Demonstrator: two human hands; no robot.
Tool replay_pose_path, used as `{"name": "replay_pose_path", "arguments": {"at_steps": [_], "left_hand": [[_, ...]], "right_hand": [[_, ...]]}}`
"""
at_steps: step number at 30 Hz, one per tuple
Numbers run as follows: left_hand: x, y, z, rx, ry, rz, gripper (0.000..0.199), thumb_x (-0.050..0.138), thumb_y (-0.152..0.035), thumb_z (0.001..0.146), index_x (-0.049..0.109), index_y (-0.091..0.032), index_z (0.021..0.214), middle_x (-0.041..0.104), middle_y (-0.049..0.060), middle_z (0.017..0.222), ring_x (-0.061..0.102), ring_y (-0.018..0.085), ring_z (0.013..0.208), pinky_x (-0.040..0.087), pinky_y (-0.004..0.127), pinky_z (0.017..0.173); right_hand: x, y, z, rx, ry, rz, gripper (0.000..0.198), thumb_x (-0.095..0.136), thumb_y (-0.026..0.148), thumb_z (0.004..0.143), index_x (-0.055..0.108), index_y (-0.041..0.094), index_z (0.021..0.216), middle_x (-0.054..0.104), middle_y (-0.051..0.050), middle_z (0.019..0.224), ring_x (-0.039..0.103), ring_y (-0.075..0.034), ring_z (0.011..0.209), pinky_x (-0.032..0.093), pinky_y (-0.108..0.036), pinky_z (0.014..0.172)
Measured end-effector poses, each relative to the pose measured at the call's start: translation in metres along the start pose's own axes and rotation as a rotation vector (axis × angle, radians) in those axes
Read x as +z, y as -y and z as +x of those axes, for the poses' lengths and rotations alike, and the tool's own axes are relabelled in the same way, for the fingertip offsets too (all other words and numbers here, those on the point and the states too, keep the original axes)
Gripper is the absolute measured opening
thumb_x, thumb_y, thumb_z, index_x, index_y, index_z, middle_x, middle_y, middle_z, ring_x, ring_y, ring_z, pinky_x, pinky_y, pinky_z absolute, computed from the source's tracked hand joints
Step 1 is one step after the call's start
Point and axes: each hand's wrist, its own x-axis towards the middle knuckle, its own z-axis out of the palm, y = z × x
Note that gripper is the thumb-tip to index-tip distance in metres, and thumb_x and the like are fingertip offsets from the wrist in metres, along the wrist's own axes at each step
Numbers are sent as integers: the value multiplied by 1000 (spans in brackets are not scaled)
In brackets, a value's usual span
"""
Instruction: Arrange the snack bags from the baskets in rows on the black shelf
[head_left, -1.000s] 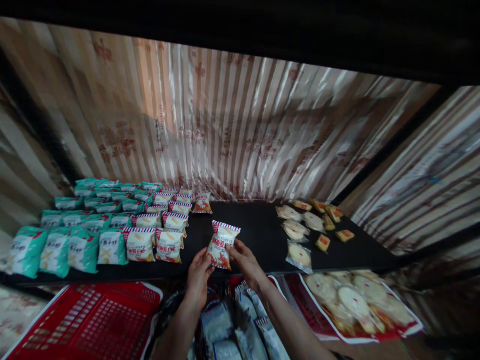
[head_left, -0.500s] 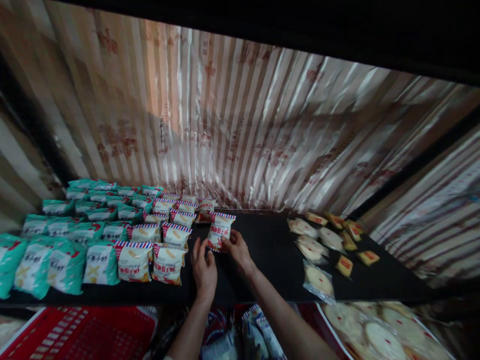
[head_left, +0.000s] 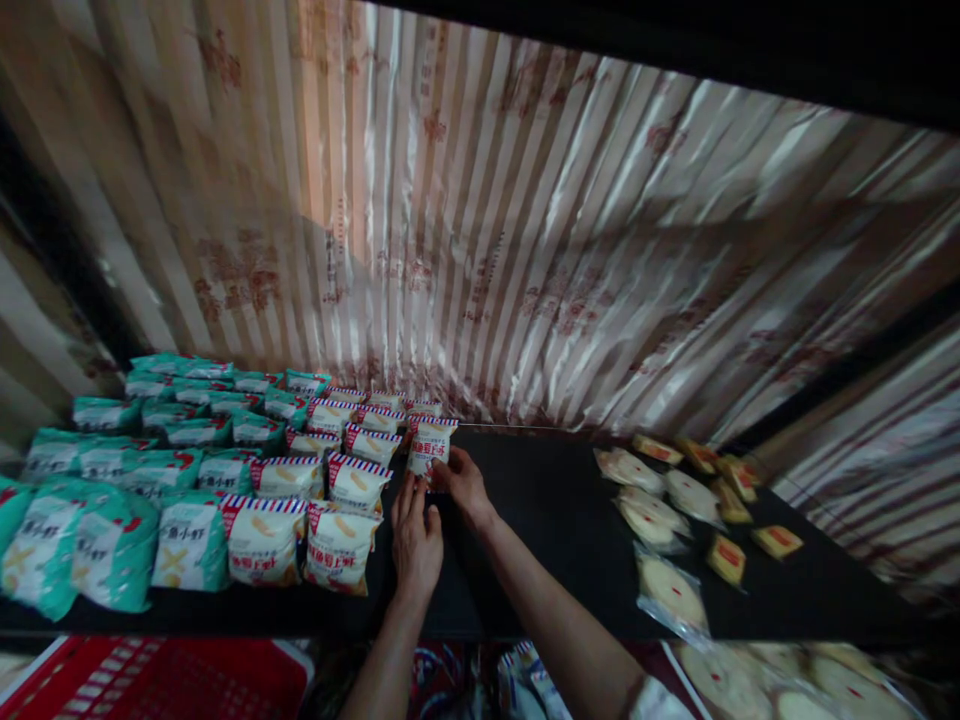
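A white snack bag (head_left: 430, 440) with a red-and-blue striped top edge and red lettering stands upright on the black shelf, at the right end of a row. My right hand (head_left: 463, 484) grips its lower right side. Against the bag's lower left edge rest the stretched fingertips of my left hand (head_left: 417, 545), palm down near the shelf surface. Left of my hands stand rows of matching white bags (head_left: 340, 545), some partly hidden behind others. Farther left are several rows of teal snack bags (head_left: 187, 540).
Flat round packaged cakes (head_left: 670, 590) and small yellow packets (head_left: 726, 560) lie on the shelf's right side. A striped sheet (head_left: 487, 250) hangs behind. Below the front edge are a red basket (head_left: 172, 675), more bags and a bin of round cakes (head_left: 720, 680).
Both hands have moved the white bag back and left, closer to the row of matching bags. The camera view has shifted slightly.
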Motion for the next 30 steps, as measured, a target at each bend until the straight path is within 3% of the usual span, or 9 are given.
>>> {"name": "replay_pose_path", "arguments": {"at_steps": [9, 15, 21, 30], "left_hand": [[4, 5, 4, 23, -17, -38, 48, 41, -17, 82, 49, -14, 129, 43, 11, 141, 33, 24, 134, 31, 42, 110], [5, 7, 6, 31, -62, -55, 46, 42, -17, 81, 52, -17, 126, 44, 10, 141, 35, 23, 133, 30, 43, 111], [7, 10, 7, 8, -44, -71, 49, 41, -17, 80, 49, -11, 128, 42, 13, 141, 34, 23, 133, 29, 42, 112], [9, 10, 8, -67, -32, -115, 48, 42, -18, 80, 50, -16, 127, 44, 12, 140, 37, 23, 132, 35, 43, 107]], "right_hand": [[7, -2, 6, -45, 78, -9, 38, 66, 38, 65, 61, 20, 98, 70, -4, 95, 65, -21, 84, 54, -33, 72], [10, -9, 7, -20, 50, -42, 40, 64, 37, 65, 61, 18, 100, 70, -6, 93, 65, -22, 84, 53, -33, 71], [12, -11, 11, -28, 58, -66, 42, 62, 39, 68, 59, 19, 105, 69, -6, 97, 65, -21, 84, 53, -32, 71], [16, -14, 17, -51, 37, -162, 39, 60, 35, 71, 59, 17, 106, 69, -6, 99, 65, -20, 86, 52, -32, 77]]}}
